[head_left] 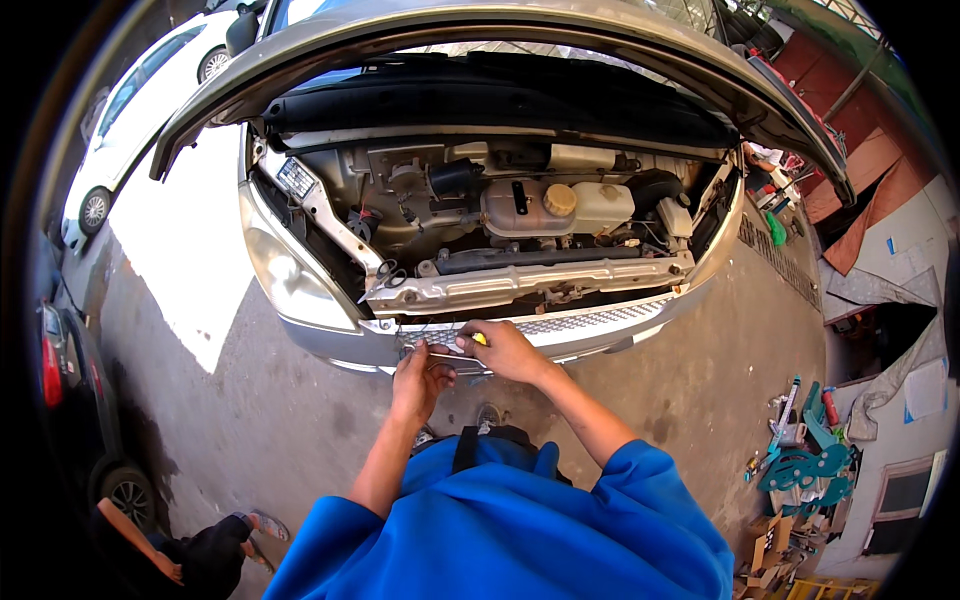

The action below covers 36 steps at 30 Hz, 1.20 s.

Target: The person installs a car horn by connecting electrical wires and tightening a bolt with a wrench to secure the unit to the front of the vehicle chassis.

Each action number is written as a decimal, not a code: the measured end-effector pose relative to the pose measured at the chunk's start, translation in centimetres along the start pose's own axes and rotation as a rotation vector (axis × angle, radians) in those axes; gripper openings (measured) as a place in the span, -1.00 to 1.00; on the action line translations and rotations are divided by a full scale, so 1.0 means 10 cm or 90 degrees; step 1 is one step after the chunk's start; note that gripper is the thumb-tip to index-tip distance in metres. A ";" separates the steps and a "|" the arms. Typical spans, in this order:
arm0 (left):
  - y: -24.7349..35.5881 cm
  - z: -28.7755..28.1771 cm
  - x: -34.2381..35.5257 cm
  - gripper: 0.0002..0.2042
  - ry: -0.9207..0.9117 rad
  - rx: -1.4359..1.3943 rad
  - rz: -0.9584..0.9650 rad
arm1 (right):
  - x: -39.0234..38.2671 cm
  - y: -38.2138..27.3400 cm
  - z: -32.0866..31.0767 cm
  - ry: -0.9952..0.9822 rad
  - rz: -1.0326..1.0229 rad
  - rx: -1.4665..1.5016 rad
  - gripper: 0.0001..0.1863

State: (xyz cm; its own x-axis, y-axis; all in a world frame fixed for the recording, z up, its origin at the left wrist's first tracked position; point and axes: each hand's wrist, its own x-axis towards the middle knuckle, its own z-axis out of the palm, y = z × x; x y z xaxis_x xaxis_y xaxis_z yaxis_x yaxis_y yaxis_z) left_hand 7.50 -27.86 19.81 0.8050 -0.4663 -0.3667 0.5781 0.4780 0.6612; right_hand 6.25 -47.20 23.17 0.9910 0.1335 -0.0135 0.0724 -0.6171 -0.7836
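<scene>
The car's silver mesh grille (590,318) runs along the front of the car, just beyond my hands. My left hand (422,378) is at the grille's left part, fingers curled together near its lower edge; whatever they hold is too small to make out. Just right of it, my right hand (508,352) is closed, knuckles up, around a small yellow object (480,339). Most of that object is hidden in the fingers. Thin dark strands show at the mesh by the left fingertips. Black loops like scissor handles (392,272) lie on the front panel above.
The raised hood (500,30) arches over the engine bay with its capped coolant tank (530,208). A headlight (290,275) is at left. Parked cars stand farther left, a person's sandalled foot (268,525) lower left. Tools and teal parts (805,468) lie at right.
</scene>
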 end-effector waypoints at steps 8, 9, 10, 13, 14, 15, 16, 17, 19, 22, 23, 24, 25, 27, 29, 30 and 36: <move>-0.05 -0.35 -0.08 -0.58 0.110 -0.030 0.001 | 0.25 0.47 -0.77 0.233 0.188 0.218 -0.53; -0.03 -0.38 -0.10 -0.58 0.103 -0.027 -0.001 | 0.33 0.43 -0.87 0.249 0.183 0.186 -0.52; -0.03 -0.38 -0.13 -0.58 0.095 -0.025 -0.004 | 0.44 0.52 -0.92 0.287 0.104 0.112 -0.51; -0.01 -0.35 -0.23 -0.61 0.090 -0.021 0.005 | 0.77 0.59 -1.08 0.305 0.096 0.105 -0.53; -0.03 -0.35 -0.26 -0.62 0.096 -0.020 0.006 | 0.87 0.58 -1.14 0.304 0.089 0.097 -0.52; -0.04 -0.33 -0.28 -0.64 0.100 -0.017 0.006 | 0.96 0.58 -1.20 0.306 0.083 0.090 -0.52; -0.05 -0.33 -0.30 -0.66 0.103 -0.013 0.005 | 1.06 0.64 -1.27 0.326 0.078 0.007 -0.51; -0.04 -0.33 -0.33 -0.70 0.080 -0.026 0.006 | 1.17 0.75 -1.32 0.346 0.073 -0.077 -0.50; -0.06 -0.37 -0.39 -0.72 0.074 -0.015 0.009 | 1.30 0.66 -1.35 0.368 0.066 -0.167 -0.54; -0.07 -0.45 -0.45 -0.73 0.068 -0.007 0.003 | 1.56 0.73 -1.38 0.342 0.036 -0.328 -0.61; -0.08 -0.48 -0.44 -0.73 0.063 0.002 -0.004 | 1.66 0.82 -1.45 0.296 0.075 -0.323 -0.63; -0.08 -0.50 -0.45 -0.72 0.063 0.010 -0.010 | 1.74 0.88 -1.50 0.274 0.072 -0.360 -0.62; -0.06 -0.48 -0.44 -0.71 0.076 0.021 -0.015 | 1.80 0.92 -1.56 0.253 0.068 -0.395 -0.61; -0.09 -0.50 -0.43 -0.71 0.086 0.026 -0.027 | 1.82 0.84 -1.60 0.189 0.118 -0.431 -0.59; -0.07 -0.50 -0.44 -0.72 0.094 0.034 -0.029 | 1.94 0.93 -1.54 0.186 0.112 -0.495 -0.60; -0.06 -0.49 -0.45 -0.71 0.097 0.031 -0.032 | 1.95 0.93 -1.53 0.183 0.112 -0.529 -0.60; -0.06 -0.48 -0.41 -0.68 0.096 0.048 -0.034 | 1.97 0.95 -1.53 0.166 0.145 -0.619 -0.64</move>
State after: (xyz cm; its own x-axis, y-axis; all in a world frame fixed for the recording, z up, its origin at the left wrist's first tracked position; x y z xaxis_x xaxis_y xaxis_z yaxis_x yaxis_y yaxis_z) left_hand 4.53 -22.69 17.80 0.7872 -0.3702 -0.4933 0.6140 0.3954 0.6831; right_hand 28.17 -62.27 24.92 0.9779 -0.1660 0.1270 -0.1749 -0.9826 0.0625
